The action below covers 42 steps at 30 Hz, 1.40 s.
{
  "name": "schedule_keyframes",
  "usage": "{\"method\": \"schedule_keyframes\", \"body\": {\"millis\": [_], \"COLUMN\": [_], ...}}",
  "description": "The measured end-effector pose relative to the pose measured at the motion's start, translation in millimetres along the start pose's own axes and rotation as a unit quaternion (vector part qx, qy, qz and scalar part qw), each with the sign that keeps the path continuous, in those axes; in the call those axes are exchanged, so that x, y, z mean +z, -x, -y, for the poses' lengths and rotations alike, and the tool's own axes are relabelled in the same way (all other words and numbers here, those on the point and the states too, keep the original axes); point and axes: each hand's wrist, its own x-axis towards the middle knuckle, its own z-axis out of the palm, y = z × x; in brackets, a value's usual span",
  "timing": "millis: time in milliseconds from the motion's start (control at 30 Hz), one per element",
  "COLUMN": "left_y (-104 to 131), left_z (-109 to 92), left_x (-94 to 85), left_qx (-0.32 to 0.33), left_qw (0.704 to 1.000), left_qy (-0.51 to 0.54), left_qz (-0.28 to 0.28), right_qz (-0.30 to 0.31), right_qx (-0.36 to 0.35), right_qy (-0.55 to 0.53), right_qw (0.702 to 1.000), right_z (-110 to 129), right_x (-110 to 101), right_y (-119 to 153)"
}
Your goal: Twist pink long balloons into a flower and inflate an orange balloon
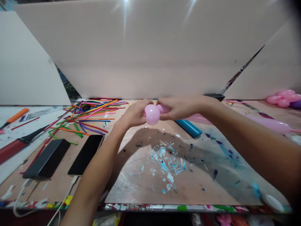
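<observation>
The pink balloon [152, 115] is held between both hands, above the table [131, 185], with a round bubble exposed in the gap. Far to the left of the left hand [136, 113], an orange tool [17, 116] and a red tool [11, 150] are laid down. Nearer to that hand, a bundle of flat balloons [98, 110] is spread, not yet inflated. A black box [47, 158] and a phone [86, 155] are placed below the bundle, to the left of the left forearm.

The left hand is closed around the left side of the bubble. The right hand [174, 108] is closed on the narrower part just right of it. Inflation is judged to be done, and one bubble is formed. Whether its joint is fully twisted cannot be told, as the fingers cover it.

Below the right hand, a blue tube [189, 128] is laid on the table. Right of that hand, a long section [270, 124], apparently of the same balloon, is seen beyond the forearm; no divisions are visible there, so most shaping is judged to be left. Farthest right, a balloon cluster [284, 97] is already formed.
</observation>
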Motion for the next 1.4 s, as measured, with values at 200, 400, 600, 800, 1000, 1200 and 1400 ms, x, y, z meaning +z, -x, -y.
{"method": "schedule_keyframes", "body": {"millis": [200,400,600,800,1000,1200,1400], "left_y": [-0.6,1.1,-3.4,-1.3,2.1,-2.3,-4.1], "left_z": [0.3,10.0,23.0,28.6,17.7,11.3,23.8], "left_x": [5.0,13.7,17.0,14.3,1.1,-0.9,5.6], "left_qx": [-0.090,-0.133,-0.071,0.009,0.002,-0.027,-0.038], "left_qw": [0.983,0.958,0.968,0.962,0.974,0.969,0.929], "left_qy": [-0.063,-0.031,0.038,0.066,0.087,0.148,0.293], "left_qz": [-0.144,-0.254,-0.238,-0.264,-0.208,-0.195,-0.224], "right_qz": [-0.032,-0.174,-0.250,-0.316,-0.347,-0.346,-0.351], "right_qx": [0.149,0.108,0.069,0.041,-0.036,-0.106,-0.101], "right_qy": [-0.055,-0.204,-0.227,-0.190,-0.118,-0.039,-0.014], "right_qw": [0.987,0.957,0.939,0.929,0.930,0.931,0.931], "right_z": [17.2,10.9,2.1,10.4,5.3,-1.3,3.5], "right_x": [0.0,32.9,53.0,58.0,62.5,68.0,64.4], "right_y": [-6.9,-19.4,-20.9,-15.9,-5.2,-4.6,-13.2]}}
